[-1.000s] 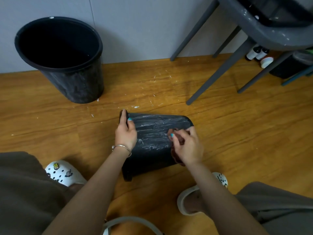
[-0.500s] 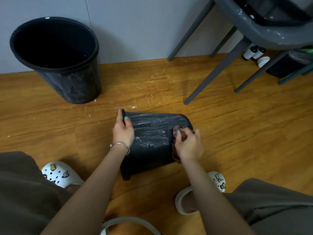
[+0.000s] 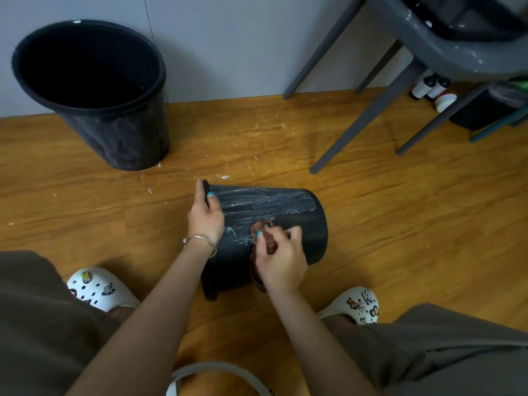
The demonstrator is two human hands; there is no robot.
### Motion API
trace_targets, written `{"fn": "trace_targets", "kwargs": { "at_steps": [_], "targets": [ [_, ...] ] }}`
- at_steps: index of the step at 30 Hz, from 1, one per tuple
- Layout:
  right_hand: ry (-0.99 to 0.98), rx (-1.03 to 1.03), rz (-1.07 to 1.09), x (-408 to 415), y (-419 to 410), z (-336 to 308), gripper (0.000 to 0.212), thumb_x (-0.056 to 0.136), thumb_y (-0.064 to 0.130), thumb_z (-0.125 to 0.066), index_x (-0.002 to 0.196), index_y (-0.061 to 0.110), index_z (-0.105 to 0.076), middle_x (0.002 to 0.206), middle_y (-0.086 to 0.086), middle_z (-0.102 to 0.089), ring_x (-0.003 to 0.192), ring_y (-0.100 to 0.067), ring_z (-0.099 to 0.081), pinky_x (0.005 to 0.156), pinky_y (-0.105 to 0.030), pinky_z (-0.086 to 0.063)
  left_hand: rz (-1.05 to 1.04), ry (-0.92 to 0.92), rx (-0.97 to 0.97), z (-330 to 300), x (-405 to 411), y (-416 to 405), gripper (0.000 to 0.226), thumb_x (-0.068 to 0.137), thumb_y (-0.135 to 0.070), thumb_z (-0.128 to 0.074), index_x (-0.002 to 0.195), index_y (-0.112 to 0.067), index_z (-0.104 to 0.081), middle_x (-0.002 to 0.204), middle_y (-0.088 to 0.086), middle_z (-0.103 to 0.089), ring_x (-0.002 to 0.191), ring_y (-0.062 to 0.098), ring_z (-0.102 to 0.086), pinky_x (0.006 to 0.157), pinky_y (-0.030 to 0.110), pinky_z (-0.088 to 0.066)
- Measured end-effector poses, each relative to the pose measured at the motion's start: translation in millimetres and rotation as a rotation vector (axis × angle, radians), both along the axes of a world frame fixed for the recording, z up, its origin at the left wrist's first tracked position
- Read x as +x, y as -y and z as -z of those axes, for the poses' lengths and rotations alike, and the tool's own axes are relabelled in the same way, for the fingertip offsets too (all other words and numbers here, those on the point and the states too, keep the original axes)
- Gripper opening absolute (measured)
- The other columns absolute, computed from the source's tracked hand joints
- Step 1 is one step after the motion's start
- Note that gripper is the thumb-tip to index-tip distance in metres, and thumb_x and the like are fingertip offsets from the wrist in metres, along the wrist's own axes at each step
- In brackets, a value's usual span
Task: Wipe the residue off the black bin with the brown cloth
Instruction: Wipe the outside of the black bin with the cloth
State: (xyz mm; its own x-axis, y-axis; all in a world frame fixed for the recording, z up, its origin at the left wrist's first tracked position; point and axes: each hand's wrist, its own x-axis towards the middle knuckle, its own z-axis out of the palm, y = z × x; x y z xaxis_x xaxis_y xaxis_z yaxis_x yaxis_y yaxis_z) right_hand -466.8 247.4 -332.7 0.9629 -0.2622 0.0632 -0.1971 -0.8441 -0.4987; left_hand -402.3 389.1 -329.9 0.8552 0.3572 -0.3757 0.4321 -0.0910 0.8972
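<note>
Black bin (image 3: pixel 300 221) lies on its side on the wood floor (image 3: pixel 400 238), white residue (image 3: pixel 257 204) streaking its upper wall. Left hand (image 3: pixel 205 221) clamps the rim; right hand (image 3: pixel 281 260) grips the brown cloth (image 3: pixel 264 247) against the wall. Best to press firmly along the streaks, rim braced.

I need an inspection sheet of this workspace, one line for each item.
Surface: wooden floor, white flecks scattered on it.
Job's things: black bin lying on its side, white residue streaks on its wall; brown cloth pressed on it.
Clutter: second bin upright by the wall; bottles under the chair.
Grippers: left hand grips the bin's rim; right hand holds the cloth.
Cables: nothing seen.
Surroundings: grey chair, grey wall.
</note>
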Motion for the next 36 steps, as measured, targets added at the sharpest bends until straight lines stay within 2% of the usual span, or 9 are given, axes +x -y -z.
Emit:
{"fn": "trace_targets", "kwargs": {
  "at_steps": [3, 8, 14, 16, 17, 19, 22, 28, 36],
  "targets": [
    [-0.027, -0.072, -0.138, 7.8, 37.6, 2.0, 0.017, 0.083, 0.039, -0.067, 0.097, 0.029, -0.072, 0.095, 0.003, -0.051, 0.068, -0.011, -0.051, 0.054, -0.021, -0.038, 0.007, -0.003, -0.021, 0.7, -0.6, -0.8, 0.052, 0.102, -0.020, -0.035, 0.151, -0.031, -0.020, 0.064, -0.002, -0.044, 0.048, 0.010, -0.035, 0.042, 0.018, -0.037],
    [-0.109, 0.003, 0.278, 13.3, 31.7, 3.5, 0.024, 0.090, 0.039, -0.060, 0.107, 0.024, -0.068, 0.104, 0.001, -0.047, 0.084, -0.020, -0.057, 0.063, -0.026, -0.040, -0.002, -0.004, -0.016, 1.0, 5.4, 3.0, 0.052, 0.102, -0.021, -0.034, 0.151, -0.029, -0.019, 0.073, -0.002, -0.051, 0.052, 0.010, -0.040, 0.040, 0.011, -0.036],
    [-0.067, -0.067, -0.182, 6.9, 16.1, -8.6, 0.023, 0.085, 0.044, -0.066, 0.105, 0.034, -0.071, 0.096, 0.010, -0.042, 0.074, -0.009, -0.048, 0.059, -0.021, -0.038, 0.039, 0.022, -0.063, -2.0, 0.9, 0.6, 0.052, 0.103, -0.021, -0.034, 0.151, -0.030, -0.018, 0.083, -0.011, -0.052, 0.056, 0.004, -0.040, 0.046, 0.008, -0.036],
    [-0.127, -0.100, -0.145, 16.5, 31.2, -12.7, 0.025, 0.086, 0.048, -0.063, 0.109, 0.039, -0.069, 0.098, 0.013, -0.039, 0.085, -0.010, -0.054, 0.062, -0.023, -0.041, 0.038, 0.043, -0.178, -6.1, 1.1, -0.6, 0.051, 0.103, -0.021, -0.034, 0.151, -0.028, -0.017, 0.122, -0.014, -0.050, 0.092, -0.001, -0.054, 0.074, -0.003, -0.033],
    [-0.137, -0.101, -0.100, 18.8, 31.7, -14.4, 0.026, 0.087, 0.048, -0.062, 0.111, 0.039, -0.068, 0.099, 0.013, -0.038, 0.090, -0.011, -0.055, 0.063, -0.024, -0.043, 0.036, 0.058, -0.242, -6.2, 0.3, -0.8, 0.052, 0.103, -0.022, -0.034, 0.151, -0.029, -0.016, 0.141, -0.011, -0.040, 0.120, 0.005, -0.048, 0.091, 0.002, -0.027],
    [-0.103, -0.101, -0.057, 16.4, 15.5, -18.1, 0.029, 0.088, 0.047, -0.061, 0.113, 0.034, -0.068, 0.102, 0.010, -0.040, 0.091, -0.010, -0.053, 0.062, -0.023, -0.042, 0.030, 0.078, -0.347, -4.4, -5.9, -0.6, 0.052, 0.102, -0.024, -0.035, 0.150, -0.037, -0.016, 0.155, -0.007, -0.024, 0.141, 0.013, -0.026, 0.110, 0.020, -0.018],
    [0.009, -0.067, -0.187, -2.2, -14.4, -16.2, 0.030, 0.082, 0.041, -0.070, 0.109, 0.028, -0.071, 0.101, 0.005, -0.047, 0.082, -0.010, -0.052, 0.055, -0.019, -0.040, -0.030, 0.106, -0.493, 2.1, -16.7, -0.6, 0.054, 0.100, -0.024, -0.037, 0.147, -0.045, -0.020, 0.155, -0.004, -0.028, 0.141, 0.016, -0.029, 0.116, 0.034, -0.022],
    [0.089, -0.148, -0.507, 8.1, -23.2, -21.3, 0.023, 0.078, 0.034, -0.076, 0.101, 0.030, -0.075, 0.094, 0.003, -0.051, 0.083, -0.015, -0.055, 0.053, -0.025, -0.049, -0.061, 0.143, -0.650, 1.7, -18.0, -1.7, 0.051, 0.102, -0.020, -0.034, 0.147, -0.042, -0.022, 0.152, 0.002, -0.032, 0.134, 0.021, -0.040, 0.110, 0.036, -0.036],
    [-0.216, -0.140, -0.424, 56.5, -50.1, -42.5, 0.020, 0.088, 0.044, -0.063, 0.108, 0.041, -0.070, 0.103, 0.010, -0.049, 0.094, -0.014, -0.057, 0.074, -0.030, -0.050, -0.056, 0.157, -0.570, 7.3, -20.3, -5.3, 0.053, 0.101, -0.013, -0.034, 0.147, -0.037, -0.022, 0.155, 0.004, -0.028, 0.140, 0.018, -0.031, 0.115, 0.033, -0.025]
  ]
}}
